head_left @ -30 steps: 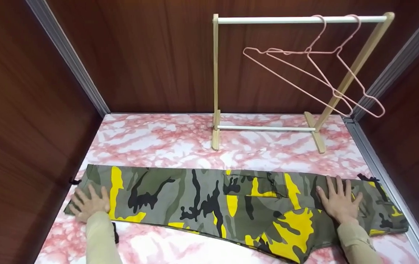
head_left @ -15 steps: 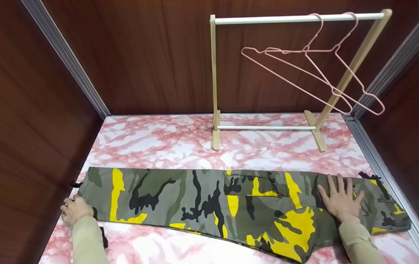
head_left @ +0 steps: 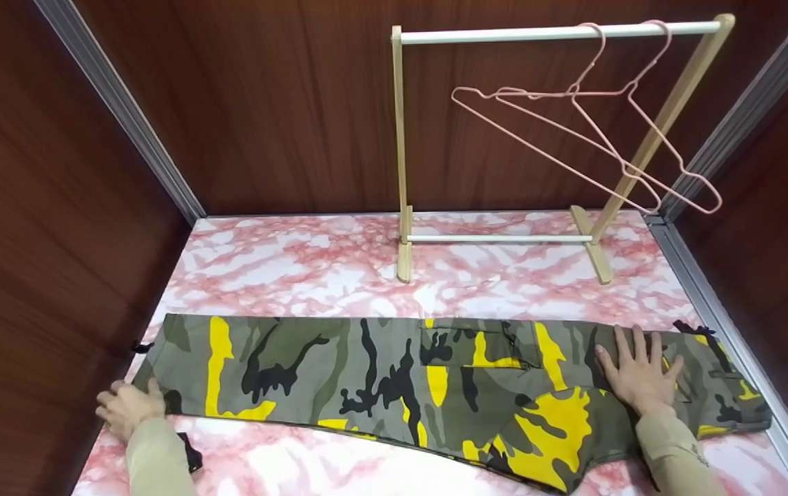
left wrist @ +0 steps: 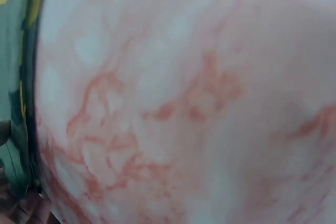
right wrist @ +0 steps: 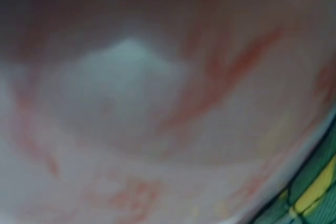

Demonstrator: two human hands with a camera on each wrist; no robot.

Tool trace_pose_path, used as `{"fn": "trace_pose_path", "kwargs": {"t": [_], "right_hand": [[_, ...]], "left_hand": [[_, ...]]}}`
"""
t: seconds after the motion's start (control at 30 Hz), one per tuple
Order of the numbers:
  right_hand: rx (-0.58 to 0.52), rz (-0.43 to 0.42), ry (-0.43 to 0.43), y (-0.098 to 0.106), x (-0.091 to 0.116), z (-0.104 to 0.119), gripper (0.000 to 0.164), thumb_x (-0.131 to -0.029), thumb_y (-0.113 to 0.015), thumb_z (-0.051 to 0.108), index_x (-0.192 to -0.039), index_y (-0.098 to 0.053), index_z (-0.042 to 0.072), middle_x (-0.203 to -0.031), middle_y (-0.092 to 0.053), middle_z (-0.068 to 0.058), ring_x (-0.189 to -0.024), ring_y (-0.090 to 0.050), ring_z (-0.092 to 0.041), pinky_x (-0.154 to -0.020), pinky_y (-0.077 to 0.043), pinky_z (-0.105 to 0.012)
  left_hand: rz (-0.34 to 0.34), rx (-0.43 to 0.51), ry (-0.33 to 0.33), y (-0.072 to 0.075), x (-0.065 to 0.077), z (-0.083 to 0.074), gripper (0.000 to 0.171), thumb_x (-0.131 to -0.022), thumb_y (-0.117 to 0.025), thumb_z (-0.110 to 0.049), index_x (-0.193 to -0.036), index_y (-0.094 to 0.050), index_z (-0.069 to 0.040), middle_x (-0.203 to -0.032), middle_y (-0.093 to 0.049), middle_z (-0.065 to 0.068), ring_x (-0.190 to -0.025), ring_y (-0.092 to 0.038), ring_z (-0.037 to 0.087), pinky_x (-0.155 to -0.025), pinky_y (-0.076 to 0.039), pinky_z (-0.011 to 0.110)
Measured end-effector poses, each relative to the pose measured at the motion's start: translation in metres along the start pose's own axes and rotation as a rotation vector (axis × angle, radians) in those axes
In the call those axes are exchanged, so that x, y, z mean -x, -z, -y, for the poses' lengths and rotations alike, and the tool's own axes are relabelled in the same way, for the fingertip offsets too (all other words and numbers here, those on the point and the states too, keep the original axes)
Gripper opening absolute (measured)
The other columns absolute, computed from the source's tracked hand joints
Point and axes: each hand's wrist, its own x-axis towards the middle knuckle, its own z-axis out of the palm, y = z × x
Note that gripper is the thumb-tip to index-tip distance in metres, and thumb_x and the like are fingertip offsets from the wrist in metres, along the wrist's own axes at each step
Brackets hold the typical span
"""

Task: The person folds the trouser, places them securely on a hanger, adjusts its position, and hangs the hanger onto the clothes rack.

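Folded camouflage trousers (head_left: 359,362) in grey, green, black and yellow lie lengthwise across the table. At their left end my left hand (head_left: 131,409) grips the near corner of the leg hem. The left wrist view shows the trousers' edge (left wrist: 18,77) between the thumb and the fingers (left wrist: 32,209), which are partly cut off by the frame. My right hand (head_left: 640,379) lies flat, fingers spread, on the upper part of the trousers near the waist. In the right wrist view only a bit of the camouflage cloth (right wrist: 315,198) shows; the hand is out of sight there.
Behind the trousers stands a wooden rack (head_left: 402,172) with a white rail (head_left: 490,36). Pink hangers (head_left: 538,141) hang from its right part. Dark wood panels (head_left: 284,124) enclose the pink-and-white marbled table (head_left: 284,262) at the back and both sides.
My left hand has gone from lying flat on the leg to the hem's near corner, moving left and slightly nearer, its fingers now curled. My right hand has stayed in place.
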Motion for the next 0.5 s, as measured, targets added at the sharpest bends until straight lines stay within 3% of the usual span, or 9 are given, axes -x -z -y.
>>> {"fn": "trace_pose_path", "kwargs": {"t": [0.17,0.27,0.33,0.4,0.5], "right_hand": [[-0.002,-0.006,0.001,-0.001,0.0,0.0,0.084,-0.101,-0.032,0.065,-0.162,-0.008,0.012,-0.166,-0.003,-0.029,-0.151,0.007,-0.056,-0.107,0.015,-0.083],[-0.008,-0.002,0.002,-0.002,0.001,0.0,0.084,-0.101,-0.033,0.064,-0.162,-0.009,0.011,-0.166,-0.003,-0.029,-0.151,0.007,-0.056,-0.108,0.015,-0.082],[-0.008,0.002,0.003,-0.002,0.001,-0.001,0.084,-0.101,-0.033,0.064,-0.162,-0.009,0.011,-0.166,-0.003,-0.029,-0.151,0.008,-0.056,-0.107,0.016,-0.082],[-0.006,0.003,0.005,-0.002,0.001,-0.002,0.084,-0.101,-0.033,0.065,-0.162,-0.008,0.012,-0.166,-0.002,-0.029,-0.151,0.008,-0.056,-0.107,0.016,-0.083],[0.0,0.001,0.008,-0.001,0.0,-0.002,0.084,-0.101,-0.032,0.065,-0.162,-0.008,0.012,-0.166,-0.002,-0.029,-0.151,0.008,-0.056,-0.107,0.016,-0.083]], "left_hand": [[0.019,0.24,0.123,0.009,0.001,0.003,0.066,-0.096,-0.058,-0.028,-0.141,-0.037,0.015,-0.145,-0.03,0.047,-0.131,-0.036,0.066,-0.112,-0.033,0.067],[0.073,0.379,0.208,0.019,0.0,0.005,0.073,-0.091,-0.066,-0.03,-0.147,-0.038,0.007,-0.153,-0.029,0.041,-0.138,-0.033,0.06,-0.119,-0.028,0.061],[0.125,0.442,0.229,0.026,0.0,0.008,0.078,-0.088,-0.071,-0.03,-0.151,-0.038,0.002,-0.158,-0.028,0.035,-0.146,-0.027,0.053,-0.122,-0.025,0.057],[0.189,0.457,0.203,0.031,-0.001,0.013,0.081,-0.087,-0.073,-0.03,-0.152,-0.036,0.001,-0.161,-0.028,0.029,-0.149,-0.023,0.048,-0.123,-0.025,0.054],[0.21,0.439,0.091,0.03,-0.001,0.021,0.068,-0.09,-0.07,-0.022,-0.147,-0.043,0.004,-0.153,-0.038,0.026,-0.148,-0.024,0.045,-0.119,-0.03,0.048]]}}
